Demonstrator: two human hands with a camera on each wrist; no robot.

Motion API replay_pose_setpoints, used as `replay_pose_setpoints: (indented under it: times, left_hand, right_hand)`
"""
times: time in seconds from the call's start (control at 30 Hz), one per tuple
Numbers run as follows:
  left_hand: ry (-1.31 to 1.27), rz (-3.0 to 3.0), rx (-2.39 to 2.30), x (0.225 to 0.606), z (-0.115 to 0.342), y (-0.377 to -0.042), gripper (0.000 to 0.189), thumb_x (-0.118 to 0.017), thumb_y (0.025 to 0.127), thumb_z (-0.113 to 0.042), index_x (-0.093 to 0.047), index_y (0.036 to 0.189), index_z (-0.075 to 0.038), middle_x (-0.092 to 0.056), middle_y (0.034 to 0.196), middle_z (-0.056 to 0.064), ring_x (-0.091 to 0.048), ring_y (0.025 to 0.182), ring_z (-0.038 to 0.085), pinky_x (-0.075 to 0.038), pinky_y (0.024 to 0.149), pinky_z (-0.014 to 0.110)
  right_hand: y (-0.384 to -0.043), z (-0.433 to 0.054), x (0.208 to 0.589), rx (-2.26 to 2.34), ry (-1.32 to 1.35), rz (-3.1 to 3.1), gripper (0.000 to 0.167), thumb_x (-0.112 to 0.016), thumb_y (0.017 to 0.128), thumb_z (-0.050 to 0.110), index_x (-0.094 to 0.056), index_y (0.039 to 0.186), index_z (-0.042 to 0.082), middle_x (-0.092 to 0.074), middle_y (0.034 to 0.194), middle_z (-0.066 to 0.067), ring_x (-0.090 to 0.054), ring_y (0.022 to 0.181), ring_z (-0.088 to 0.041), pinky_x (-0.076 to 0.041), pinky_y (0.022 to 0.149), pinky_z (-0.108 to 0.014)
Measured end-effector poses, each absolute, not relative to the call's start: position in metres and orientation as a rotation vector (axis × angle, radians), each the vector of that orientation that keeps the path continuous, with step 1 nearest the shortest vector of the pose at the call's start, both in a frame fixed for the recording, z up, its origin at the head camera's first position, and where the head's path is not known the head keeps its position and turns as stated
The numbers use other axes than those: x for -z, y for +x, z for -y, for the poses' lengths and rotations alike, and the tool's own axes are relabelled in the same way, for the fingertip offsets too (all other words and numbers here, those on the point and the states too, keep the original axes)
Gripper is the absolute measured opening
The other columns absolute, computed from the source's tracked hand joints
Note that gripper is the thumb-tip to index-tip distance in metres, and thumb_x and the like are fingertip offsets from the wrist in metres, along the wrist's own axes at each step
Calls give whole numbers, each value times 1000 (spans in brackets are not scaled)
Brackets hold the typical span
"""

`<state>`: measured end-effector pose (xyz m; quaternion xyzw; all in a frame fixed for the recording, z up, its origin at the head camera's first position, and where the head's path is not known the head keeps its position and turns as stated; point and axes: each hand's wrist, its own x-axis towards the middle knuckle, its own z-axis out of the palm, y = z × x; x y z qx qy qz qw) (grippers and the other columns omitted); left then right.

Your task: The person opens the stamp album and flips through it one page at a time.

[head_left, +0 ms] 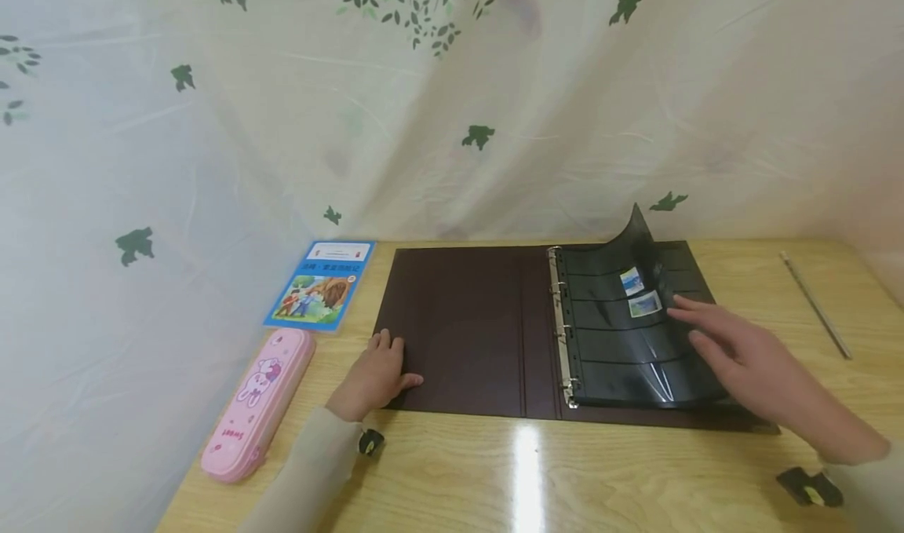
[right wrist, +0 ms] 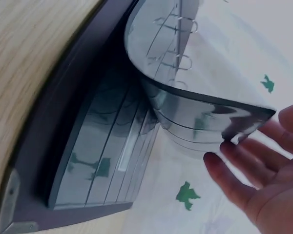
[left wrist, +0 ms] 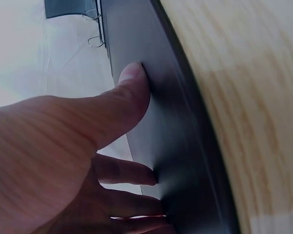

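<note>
A dark brown ring binder [head_left: 459, 329] lies open on the table, with black pocket pages [head_left: 614, 376] on its right side. Two small stamp-like pictures [head_left: 644, 305] show in the pockets. One page [right wrist: 185, 109] is lifted and bends upward at its far outer corner. My right hand [head_left: 749, 360] is at this page's outer edge, its fingertips touching the sheet, thumb apart from the fingers. On the left, my left hand [head_left: 374, 376] rests on the bare cover near its lower left corner, thumb and fingertips on the surface.
Left of the binder lie a blue illustrated booklet [head_left: 318, 286] and a pink pencil case [head_left: 257, 407]. A thin grey pencil-like stick [head_left: 815, 305] lies at the right. A pale curtain [head_left: 438, 164] with green leaf and bird prints hangs behind the wooden table [head_left: 452, 470].
</note>
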<state>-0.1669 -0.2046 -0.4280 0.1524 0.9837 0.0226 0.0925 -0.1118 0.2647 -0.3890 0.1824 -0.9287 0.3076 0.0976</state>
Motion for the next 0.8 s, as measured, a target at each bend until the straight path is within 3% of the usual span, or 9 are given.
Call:
replay_pose_setpoints:
  times: [0.07, 0.13, 0.23, 0.4, 0.57, 0.8]
  left_hand:
    - [456, -2922, -64, 429, 205, -167, 65, -65, 86, -45, -51, 120, 9, -46, 121, 29, -41, 120, 42, -40, 96, 47]
    - [458, -2923, -64, 429, 205, -167, 64, -65, 86, -45, -52, 120, 9, -46, 121, 28, -41, 120, 42, -40, 95, 47]
    - [467, -2925, -60, 429, 206, -167, 64, -65, 86, -45, -52, 118, 8, -47, 117, 27, -43, 117, 40, -41, 94, 46]
    - [481, -2930, -54, 428, 205, -166, 63, -65, 86, -45, -53, 116, 8, -47, 111, 24, -45, 111, 38, -43, 92, 45]
    - [462, -2921, -67, 426, 204, -166, 64, -65, 86, -45, -52, 118, 8, -47, 117, 27, -42, 117, 40, -41, 95, 46]
    - [442, -2914, -78, 426, 204, -165, 64, -65, 87, -45, -51, 120, 8, -46, 120, 27, -41, 119, 41, -40, 96, 47]
  right_hand:
    - [-112, -261, 388, -908, 605, 2709, 36, -49, 98, 8, -54, 134, 12, -44, 142, -7, -37, 130, -21, -25, 105, -25]
    - [-112, -257, 386, -892, 655, 2672, 37, -51, 97, 6, -55, 134, 14, -46, 141, -4, -34, 129, -6, -20, 97, -8]
    - [-113, -251, 381, -923, 700, 2647, 40, -51, 97, 4, -55, 135, 17, -45, 142, -2, -30, 128, 5, -21, 93, -4]
    - [-113, -245, 373, -987, 718, 2672, 44, -49, 99, 7, -48, 139, 23, -37, 148, -2, -27, 131, 3, -23, 91, -3]
    - [-113, -239, 368, -1019, 748, 2664, 48, -48, 99, 6, -43, 143, 24, -30, 152, 0, -24, 135, -2, -21, 94, -5]
    - [-113, -231, 359, -1100, 827, 2530, 51, -46, 97, -2, -41, 144, 15, -28, 153, -2, -24, 139, -17, -21, 101, -11]
